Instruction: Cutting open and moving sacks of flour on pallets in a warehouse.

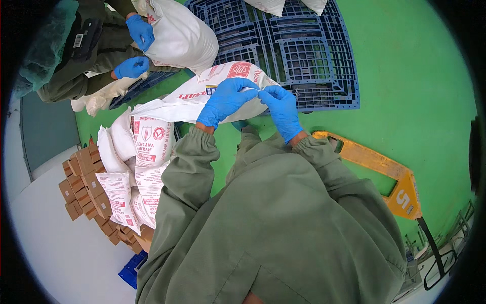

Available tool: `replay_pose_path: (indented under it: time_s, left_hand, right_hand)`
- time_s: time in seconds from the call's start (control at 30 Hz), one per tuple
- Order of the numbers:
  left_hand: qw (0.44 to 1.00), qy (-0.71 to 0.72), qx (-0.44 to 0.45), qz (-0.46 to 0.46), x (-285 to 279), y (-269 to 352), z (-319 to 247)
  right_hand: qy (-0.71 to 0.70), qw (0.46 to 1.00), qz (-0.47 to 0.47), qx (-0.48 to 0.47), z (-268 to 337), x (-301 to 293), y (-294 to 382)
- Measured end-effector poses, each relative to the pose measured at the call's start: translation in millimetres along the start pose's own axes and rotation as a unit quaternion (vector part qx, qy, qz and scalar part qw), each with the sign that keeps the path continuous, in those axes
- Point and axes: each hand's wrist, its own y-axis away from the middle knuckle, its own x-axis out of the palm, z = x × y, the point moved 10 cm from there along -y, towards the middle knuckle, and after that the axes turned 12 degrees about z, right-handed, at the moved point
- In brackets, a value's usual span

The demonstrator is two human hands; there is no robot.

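Observation:
A white woven sack (186,95) with red print is stretched out before me, one end trailing left over the stacked sacks. My left hand (229,99), in a blue glove, lies over the sack with thumb and forefinger pinched at its near right edge. My right hand (281,108), gloved the same, pinches the same spot, its fingertips almost touching the left ones. Whether a thread or the sack's seam is between the fingertips is too small to tell. Part of the sack is hidden behind my hands.
Blue plastic pallets (307,60) lie ahead on the green floor (402,83). At upper left, a co-worker's gloved hands (139,34) hold another full sack (182,36). Printed sacks (152,142) and cardboard boxes (85,167) are stacked left. A yellow pallet jack (372,159) stands right.

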Motion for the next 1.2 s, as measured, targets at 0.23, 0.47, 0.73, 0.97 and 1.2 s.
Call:
replay_pose_path:
  time_s: [0.23,0.47,0.73,0.97,1.2]
  left_hand:
    - [0.997,-0.025,-0.028,-0.062,-5.6,-5.1,9.0]
    - [0.995,-0.021,-0.028,-0.097,-9.7,-5.2,11.2]
    - [0.994,-0.033,-0.022,-0.099,-11.0,-1.8,6.4]
    - [0.994,-0.010,-0.027,-0.110,-13.0,1.7,9.9]
    - [0.995,-0.001,0.002,-0.100,-8.6,-0.5,8.9]
  right_hand:
    - [-0.169,0.979,0.106,0.046,-15.9,10.7,-10.8]
    - [-0.354,0.910,0.194,0.090,-23.4,29.5,-6.0]
    - [-0.289,0.941,0.163,0.069,-25.3,16.2,-14.6]
    - [-0.144,0.979,0.127,0.073,-17.3,8.2,-6.6]
    - [-0.053,0.995,0.069,0.051,-8.1,-0.3,-11.0]
